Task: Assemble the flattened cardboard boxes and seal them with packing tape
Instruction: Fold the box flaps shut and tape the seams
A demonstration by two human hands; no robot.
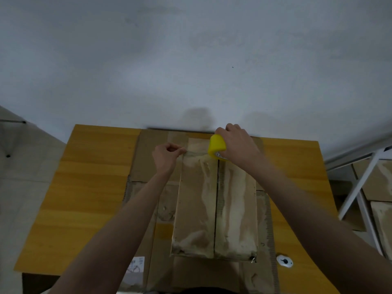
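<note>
An assembled cardboard box (214,209) stands in the middle of the table, its two top flaps meeting in a seam that runs away from me. My right hand (235,145) grips a yellow tape dispenser (216,146) at the box's far edge. My left hand (167,154) pinches the free end of clear tape (196,153) stretched across the far left corner of the box. Flattened cardboard (152,162) lies under the box.
The yellow wooden table (89,187) stands against a pale wall. A small white object (284,261) lies near the table's front right. A white metal frame (360,187) and more cardboard boxes (381,181) stand to the right of the table.
</note>
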